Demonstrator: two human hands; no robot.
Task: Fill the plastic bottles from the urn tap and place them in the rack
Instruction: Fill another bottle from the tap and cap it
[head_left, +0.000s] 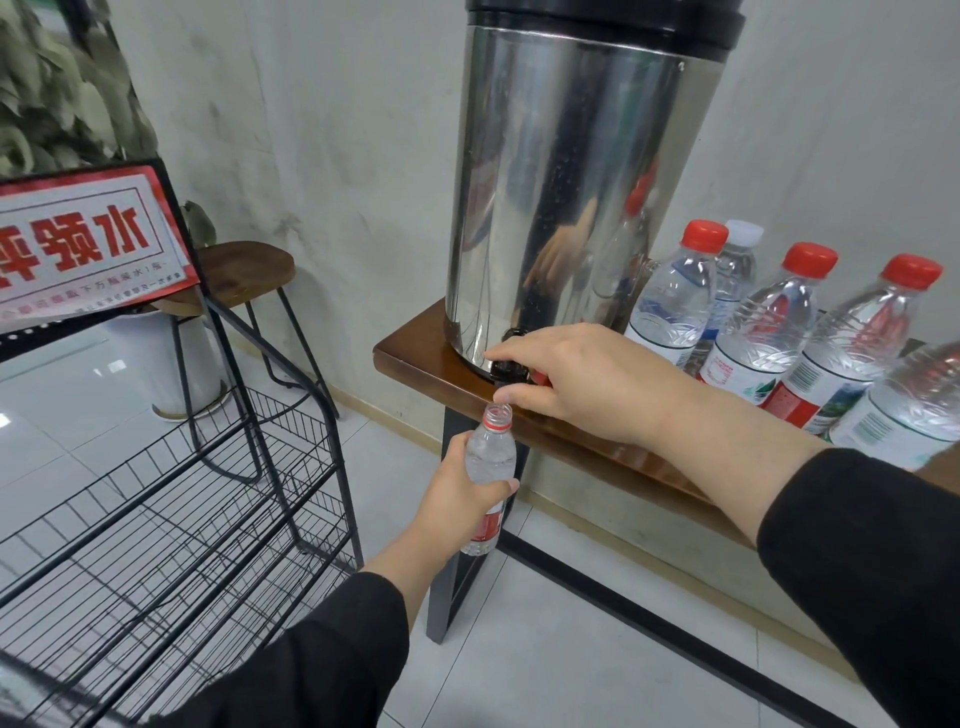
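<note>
A tall steel urn (566, 182) stands on a brown wooden shelf (415, 364), its black tap (508, 368) at the front bottom. My left hand (462, 493) grips an uncapped clear plastic bottle (491, 457) with a red label, held upright with its mouth just under the tap. My right hand (582, 379) rests on the tap, fingers curled over it, with a red cap showing inside the palm. The black wire rack (171, 519) stands to the left, its shelves bare.
Several capped bottles (769, 322) with red lids stand on the shelf right of the urn. A red and white sign (88, 244) tops the rack. A wooden stool (244, 270) and a white plant pot (161, 358) sit behind it on the tiled floor.
</note>
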